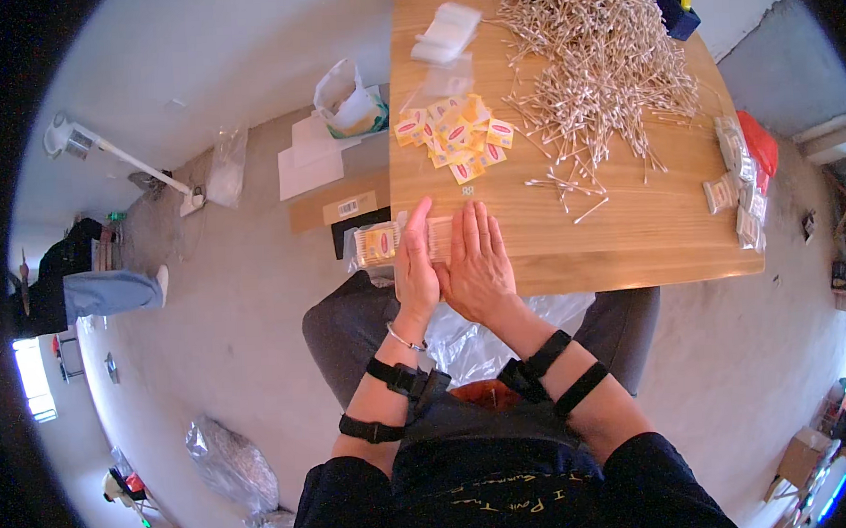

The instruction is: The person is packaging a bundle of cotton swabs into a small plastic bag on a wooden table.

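Observation:
At the near left edge of the wooden table (630,260), my two hands stand close together, thumbs meeting. My left hand (418,269) is turned on its side with the fingers stretched straight. My right hand (480,266) lies slanted, palm down, its fingers extended side by side. A row of cotton swabs (439,237) shows in the gap between them, partly covered by the right fingers. Just left of my left hand is a clear packet of cotton swabs (377,244) with a yellow label. Small yellow-and-white cards (455,135) lie in a loose pile beyond my fingertips.
A big heap of loose cotton swabs (603,58) covers the far table. Clear plastic bags (447,32) lie at the far left, filled packets (745,184) by a red bag (760,145) at the right edge. A tape dispenser (673,6) stands at the far right.

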`<state>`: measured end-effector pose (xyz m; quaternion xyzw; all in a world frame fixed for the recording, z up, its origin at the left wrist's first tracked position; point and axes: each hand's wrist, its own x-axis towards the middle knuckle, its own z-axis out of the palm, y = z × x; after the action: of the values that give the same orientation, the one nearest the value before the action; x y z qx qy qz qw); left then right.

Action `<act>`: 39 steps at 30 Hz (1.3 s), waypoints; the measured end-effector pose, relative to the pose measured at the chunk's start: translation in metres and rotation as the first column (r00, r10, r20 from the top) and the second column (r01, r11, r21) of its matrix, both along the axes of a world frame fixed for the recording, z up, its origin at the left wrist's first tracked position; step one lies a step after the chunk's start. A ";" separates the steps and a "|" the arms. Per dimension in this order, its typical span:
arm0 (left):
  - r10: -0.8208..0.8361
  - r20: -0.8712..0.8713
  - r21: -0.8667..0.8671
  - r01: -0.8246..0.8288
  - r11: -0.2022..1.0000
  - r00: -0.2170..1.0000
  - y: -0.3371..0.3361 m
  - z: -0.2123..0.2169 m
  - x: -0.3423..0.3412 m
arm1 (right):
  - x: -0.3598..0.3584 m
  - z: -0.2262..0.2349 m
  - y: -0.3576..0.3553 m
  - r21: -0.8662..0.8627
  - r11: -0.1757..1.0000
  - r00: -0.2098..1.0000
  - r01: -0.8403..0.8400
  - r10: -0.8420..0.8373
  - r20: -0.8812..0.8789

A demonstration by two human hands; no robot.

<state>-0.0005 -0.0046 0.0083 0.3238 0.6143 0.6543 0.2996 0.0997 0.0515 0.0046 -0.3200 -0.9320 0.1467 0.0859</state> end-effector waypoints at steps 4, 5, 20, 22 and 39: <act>-0.036 -0.130 -0.044 0.031 0.999 0.991 -0.003 0.002 -0.002 | 0.007 0.003 0.003 0.028 0.997 0.997 -0.070 0.071 -0.033; -0.047 -0.148 -0.035 0.042 0.999 0.988 -0.004 0.000 -0.003 | 0.008 0.004 0.003 0.043 0.993 0.994 -0.107 0.108 -0.020; -0.258 -0.087 -0.072 0.252 0.965 0.962 -0.004 0.005 -0.011 | 0.012 0.009 0.006 0.040 0.985 0.984 -0.170 0.171 -0.044; -0.250 -0.073 -0.082 0.244 0.966 0.966 -0.005 0.006 -0.012 | 0.013 0.010 0.007 0.052 0.982 0.983 -0.182 0.183 -0.028; -0.114 -0.061 -0.074 0.109 0.991 0.992 -0.007 0.002 -0.009 | 0.002 0.004 0.000 0.060 0.989 0.991 -0.133 0.134 -0.027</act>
<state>-0.0098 -0.0111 0.0106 0.3679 0.6275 0.6035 0.3268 0.1015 0.0519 0.0084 -0.2520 -0.9538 0.1302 0.0996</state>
